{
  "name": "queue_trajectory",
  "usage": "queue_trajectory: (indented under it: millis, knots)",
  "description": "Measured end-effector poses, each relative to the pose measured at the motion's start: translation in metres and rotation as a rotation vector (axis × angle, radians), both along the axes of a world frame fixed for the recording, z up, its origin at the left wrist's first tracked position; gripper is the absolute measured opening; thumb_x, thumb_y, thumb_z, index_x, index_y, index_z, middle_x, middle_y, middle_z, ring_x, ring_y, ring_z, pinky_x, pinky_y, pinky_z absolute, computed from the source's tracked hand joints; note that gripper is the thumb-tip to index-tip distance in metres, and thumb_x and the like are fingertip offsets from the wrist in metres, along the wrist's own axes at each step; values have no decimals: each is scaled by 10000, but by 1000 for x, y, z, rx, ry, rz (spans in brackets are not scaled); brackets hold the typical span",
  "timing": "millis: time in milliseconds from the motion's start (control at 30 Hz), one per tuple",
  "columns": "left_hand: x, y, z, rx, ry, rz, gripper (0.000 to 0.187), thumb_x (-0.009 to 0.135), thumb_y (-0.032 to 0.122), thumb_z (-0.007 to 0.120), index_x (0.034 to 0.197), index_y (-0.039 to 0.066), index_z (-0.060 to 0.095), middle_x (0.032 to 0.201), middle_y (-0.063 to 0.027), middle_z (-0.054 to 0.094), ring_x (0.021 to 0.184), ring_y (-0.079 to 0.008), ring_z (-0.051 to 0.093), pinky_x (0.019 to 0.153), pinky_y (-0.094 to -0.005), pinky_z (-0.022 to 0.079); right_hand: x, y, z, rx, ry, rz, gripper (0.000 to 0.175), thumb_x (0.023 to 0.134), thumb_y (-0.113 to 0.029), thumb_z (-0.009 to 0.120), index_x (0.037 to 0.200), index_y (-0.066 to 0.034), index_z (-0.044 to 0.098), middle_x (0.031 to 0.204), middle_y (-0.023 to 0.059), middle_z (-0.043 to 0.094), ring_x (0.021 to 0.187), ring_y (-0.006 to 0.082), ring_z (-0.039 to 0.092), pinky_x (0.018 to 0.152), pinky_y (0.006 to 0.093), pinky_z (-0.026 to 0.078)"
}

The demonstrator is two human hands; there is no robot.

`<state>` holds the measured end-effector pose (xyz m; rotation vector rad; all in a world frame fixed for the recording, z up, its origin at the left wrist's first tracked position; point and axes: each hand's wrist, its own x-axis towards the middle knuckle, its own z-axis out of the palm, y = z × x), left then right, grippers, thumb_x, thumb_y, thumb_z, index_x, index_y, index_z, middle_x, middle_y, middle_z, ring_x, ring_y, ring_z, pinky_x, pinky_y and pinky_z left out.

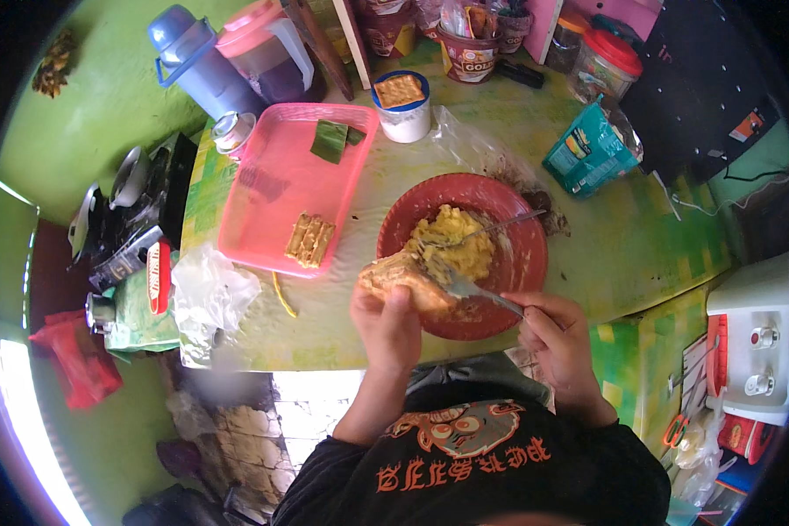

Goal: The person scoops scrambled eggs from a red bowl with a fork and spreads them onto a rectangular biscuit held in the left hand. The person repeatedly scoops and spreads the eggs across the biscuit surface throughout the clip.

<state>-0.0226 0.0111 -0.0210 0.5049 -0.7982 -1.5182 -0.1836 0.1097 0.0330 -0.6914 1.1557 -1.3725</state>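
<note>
My left hand (391,329) holds a piece of browned, flat bread or pastry (404,283) over the near left rim of a red plate (529,276). My right hand (552,329) grips a metal fork (493,297), its head against the right edge of that piece. Yellow mashed food (457,237) is heaped on the plate, with a second metal utensil (509,221) resting in it, handle pointing up and right. To the left, a pink plastic tray (269,184) carries a stack of filled crackers (310,240) near its lower end and a cut green leaf (330,141) near its top.
A white tub (404,125) with a cracker on its blue lid stands behind the plate. A teal packet (592,154) is at right, clear plastic wrap (463,141) behind. A pitcher (263,59) and blue flask (204,72) stand back left; a crumpled plastic bag (214,289) lies front left.
</note>
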Motion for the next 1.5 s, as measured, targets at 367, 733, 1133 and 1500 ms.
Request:
queue_trajectory:
  millis: [367,733,1133,1500]
  knots:
    - [11,-14,-2,324,525,-556,347,895,277,513,1209,142,453,1091,19,523,917,-155,537,816,-349,450,-8,5,9,-272,296,-248,242,818,-56,509,1011,14,637,730,54,632,523,53,457,496,194,354]
    - [17,-12,-28,289,450,-771,478,842,267,567,1257,94,405,1191,-91,495,1052,-266,532,765,-445,522,-25,-14,52,-273,726,136,208,791,-35,521,926,-9,676,711,90,650,575,77,546,505,191,364]
    - [2,-2,10,175,-55,-360,427,731,113,711,1091,-1,512,956,-87,611,862,-200,609,751,-308,500,-17,-28,25,-307,759,-308,202,840,-34,505,966,17,654,715,19,608,580,51,470,519,203,331]
    - [0,3,10,-363,-902,304,269,675,-15,701,926,-7,604,720,-61,593,596,-84,521,501,-208,397,5,-4,5,-665,1206,-186,309,708,24,538,986,-31,663,581,56,553,450,163,481,450,275,370]
